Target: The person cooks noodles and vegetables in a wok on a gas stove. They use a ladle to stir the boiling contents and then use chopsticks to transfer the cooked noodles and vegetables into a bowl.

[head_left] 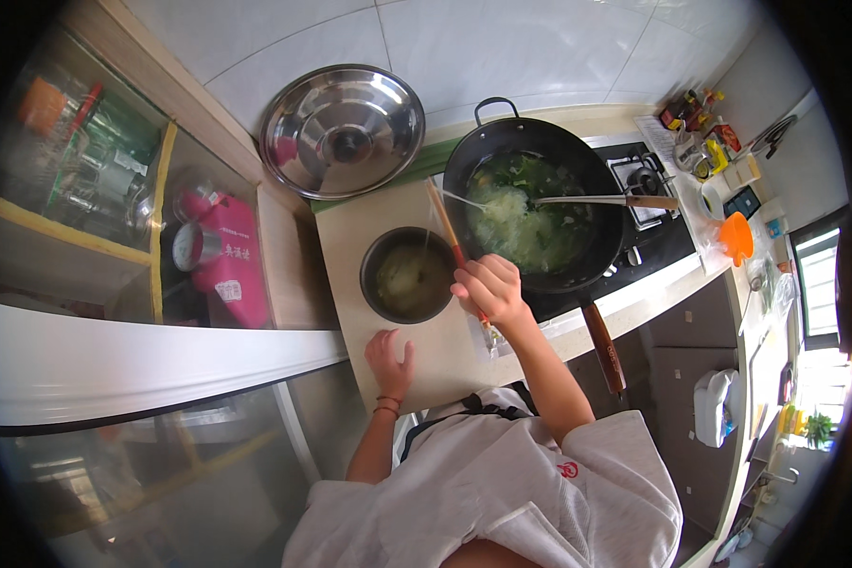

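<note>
Right hand [489, 292]: grip wrapped round chopsticks [448, 222], tips between bowl [369, 275] and wok [592, 166]. Bowl on worktop [435, 355] just left of wok, likely for short reach. Left hand [388, 364] empty, fingers loosely spread near bowl, perhaps for balance.

Two grips show: one left grip [386, 364] and one right grip [488, 289]. There is one black wok [592, 161] with two handles, one loop handle [495, 99] and one wooden handle [603, 346]. One dark pot [370, 275], one steel lid [344, 118], one wooden-handled utensil [649, 202], one pink package [237, 229], one orange item [736, 239] and one green plant [817, 431] add up to six single pieces. The sticks [442, 216] in the right grip overlap, so their number is unclear; the bottles and packets [701, 118] bunch too tightly to count.
</note>
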A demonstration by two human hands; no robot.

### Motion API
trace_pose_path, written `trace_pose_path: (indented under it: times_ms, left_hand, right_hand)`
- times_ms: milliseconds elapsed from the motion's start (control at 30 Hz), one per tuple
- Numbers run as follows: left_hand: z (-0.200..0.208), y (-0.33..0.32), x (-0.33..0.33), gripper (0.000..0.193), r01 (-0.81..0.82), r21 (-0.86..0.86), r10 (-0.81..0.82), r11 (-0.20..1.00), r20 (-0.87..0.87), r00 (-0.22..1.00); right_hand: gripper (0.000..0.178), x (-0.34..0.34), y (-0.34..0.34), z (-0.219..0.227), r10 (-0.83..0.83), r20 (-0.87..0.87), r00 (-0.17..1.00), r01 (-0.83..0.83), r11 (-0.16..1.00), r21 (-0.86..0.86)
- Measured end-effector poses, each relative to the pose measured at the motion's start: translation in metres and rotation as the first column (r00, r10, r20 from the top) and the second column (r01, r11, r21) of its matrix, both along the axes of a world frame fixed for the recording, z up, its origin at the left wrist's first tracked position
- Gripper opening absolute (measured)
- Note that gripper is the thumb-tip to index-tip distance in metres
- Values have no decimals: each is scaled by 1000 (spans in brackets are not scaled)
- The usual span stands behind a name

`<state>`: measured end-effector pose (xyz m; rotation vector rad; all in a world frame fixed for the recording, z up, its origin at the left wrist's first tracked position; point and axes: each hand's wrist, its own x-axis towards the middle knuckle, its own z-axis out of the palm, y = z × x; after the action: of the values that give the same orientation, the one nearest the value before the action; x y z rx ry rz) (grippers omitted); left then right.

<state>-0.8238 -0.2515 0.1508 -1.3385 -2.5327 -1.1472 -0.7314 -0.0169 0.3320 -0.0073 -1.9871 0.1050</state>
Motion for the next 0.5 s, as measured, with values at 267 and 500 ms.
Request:
trace_pose_path:
  times_ms: [267,500]
  left_hand:
    - [0,-1,0,36,15,21,-16,1000,23,1000]
    - [2,-2,2,37,7,51,-8,999,30,1000]
  right_hand:
    - [32,25,17,51,-6,-8,1000,8,964,265]
    - [37,31,7,69,65,-54,996,-47,957,286]
